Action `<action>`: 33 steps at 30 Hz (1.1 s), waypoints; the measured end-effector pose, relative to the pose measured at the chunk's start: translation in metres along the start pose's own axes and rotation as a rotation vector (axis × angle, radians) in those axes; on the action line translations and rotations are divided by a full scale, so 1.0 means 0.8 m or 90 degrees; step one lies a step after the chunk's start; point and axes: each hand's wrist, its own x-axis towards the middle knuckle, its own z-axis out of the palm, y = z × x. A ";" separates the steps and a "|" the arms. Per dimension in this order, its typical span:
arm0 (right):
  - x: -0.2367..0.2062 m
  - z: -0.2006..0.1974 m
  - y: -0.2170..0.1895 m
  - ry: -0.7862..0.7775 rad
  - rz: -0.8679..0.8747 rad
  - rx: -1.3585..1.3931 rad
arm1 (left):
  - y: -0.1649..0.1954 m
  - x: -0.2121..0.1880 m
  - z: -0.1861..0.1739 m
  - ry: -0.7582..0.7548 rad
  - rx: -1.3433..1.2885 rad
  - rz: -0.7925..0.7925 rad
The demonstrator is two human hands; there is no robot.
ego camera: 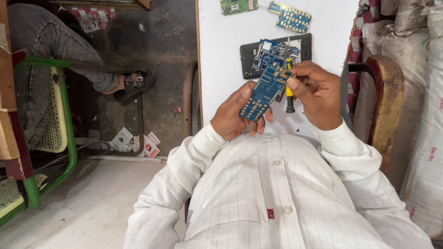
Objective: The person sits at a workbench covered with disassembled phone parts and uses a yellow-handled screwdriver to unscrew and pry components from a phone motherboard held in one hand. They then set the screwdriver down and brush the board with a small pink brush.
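One view only, head cam looking down over the white shirt (278,201).

Left hand (236,114) cups the near end of a blue circuit board (263,92) from underneath, fingers curled under, thumb on its left edge. The board sits in the air between both hands, tilted, gold keypad contacts facing up, just above the near edge of the white table (219,56).

Right hand (316,94) is closed on two things: fingertips pinch the far right corner of the board, and a yellow-handled screwdriver (289,90) is tucked in the same grip, dark shaft hanging down. Ring on one finger.

Handling, my read: board is thin, light, stiff, but fragile. Flexing could crack traces or joints. Best held by the bare edges as now, off the gold pads and components. Smooth edges, so a two-point hold makes sense.

Far on the table: a dark phone frame (304,42) with another blue board in it, directly beyond the hands; a smaller blue keypad board (293,20); a green board (238,2).

Left of scene: another person's leg in grey jeans (42,42), sandalled foot (134,83) on the green chair frame (66,120). Sacks (427,107) stacked at right.
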 end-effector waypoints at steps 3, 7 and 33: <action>-0.002 -0.005 -0.001 0.009 -0.010 -0.006 | 0.013 -0.003 0.012 0.012 0.182 0.045; -0.005 -0.009 -0.004 0.019 -0.046 -0.014 | 0.034 -0.010 0.034 0.096 0.708 0.246; -0.012 0.002 -0.008 0.081 0.079 0.078 | 0.021 0.002 0.031 0.246 1.198 0.495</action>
